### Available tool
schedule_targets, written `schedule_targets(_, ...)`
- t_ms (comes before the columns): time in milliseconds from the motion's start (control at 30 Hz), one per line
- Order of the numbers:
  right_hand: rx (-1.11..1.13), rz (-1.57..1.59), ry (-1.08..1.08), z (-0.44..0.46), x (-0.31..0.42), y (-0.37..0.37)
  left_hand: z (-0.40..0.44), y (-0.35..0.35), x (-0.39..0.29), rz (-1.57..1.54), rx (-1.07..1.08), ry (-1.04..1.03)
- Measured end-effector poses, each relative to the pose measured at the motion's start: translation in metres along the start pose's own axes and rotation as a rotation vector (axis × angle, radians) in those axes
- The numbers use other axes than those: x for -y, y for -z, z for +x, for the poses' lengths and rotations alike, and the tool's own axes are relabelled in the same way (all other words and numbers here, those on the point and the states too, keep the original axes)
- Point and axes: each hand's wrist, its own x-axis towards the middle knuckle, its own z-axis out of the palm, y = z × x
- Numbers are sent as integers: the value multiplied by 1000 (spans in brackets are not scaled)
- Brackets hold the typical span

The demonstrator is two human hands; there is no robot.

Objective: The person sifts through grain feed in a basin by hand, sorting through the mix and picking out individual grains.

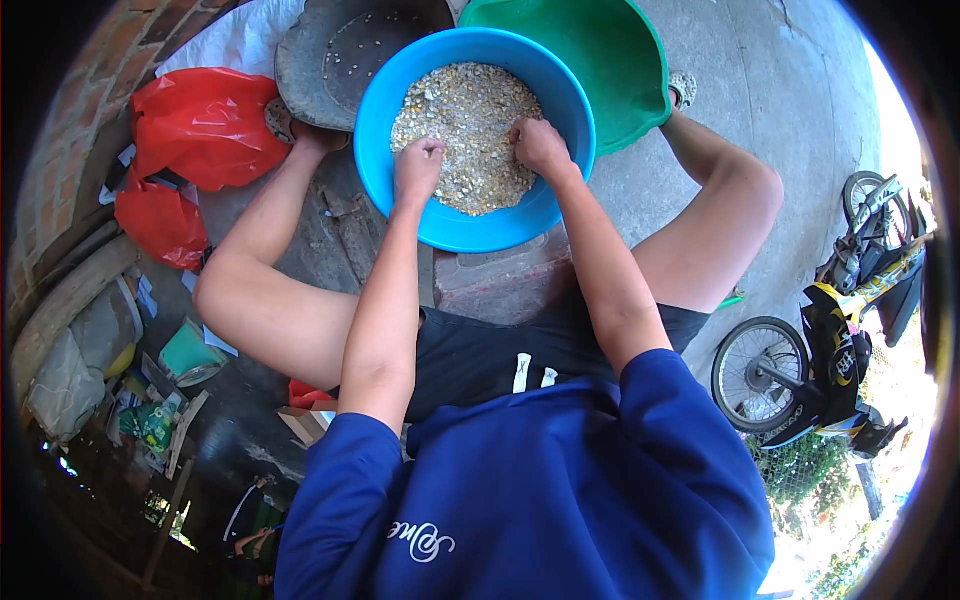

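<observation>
A round blue basin [475, 236] sits between my legs, holding a coarse, pale yellow and white grain mix [474, 110] that looks like broken corn. My left hand [418, 172] is over the left part of the grain, its thumb and fingers pinched together; whatever is between them is too small to make out. On the right side of the basin, my right hand [541, 147] touches the grain with curled fingers. Its fingertips are partly hidden, so I cannot see what they hold.
Behind the basin stand a dark, worn tub [350, 50] with scattered kernels and a green basin [625, 75]. Red plastic bags [205, 130] lie at left near a brick wall [75, 140]. A green cup [190, 352] lies among clutter. A motorbike [835, 340] is at right.
</observation>
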Motion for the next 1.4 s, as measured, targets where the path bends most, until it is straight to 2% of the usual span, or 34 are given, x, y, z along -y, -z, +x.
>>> schedule_targets(200,-17,-15,23,-7,-2,-2,-5,7,-14,120,83,33)
schedule_targets(300,-52,-13,56,-11,-4,-4,-5,3,-11,139,27,-49)
schedule_targets(600,-71,-14,34,-11,-8,-10,-12,8,-23,240,76,32)
schedule_targets(967,-48,42,55,-5,-4,-12,-12,8,-27,277,53,16)
schedule_targets(1067,30,473,-17,11,-19,-26,-12,7,-27,288,45,-6)
schedule_targets(1167,387,1238,-201,8,-14,-4,-10,2,-20,306,27,-33)
schedule_targets(1300,620,1625,-147,-1,-1,22,-7,-4,-11,247,25,-68)
schedule_targets(1400,716,1838,-52,-5,5,27,-5,-6,-11,1,38,28)
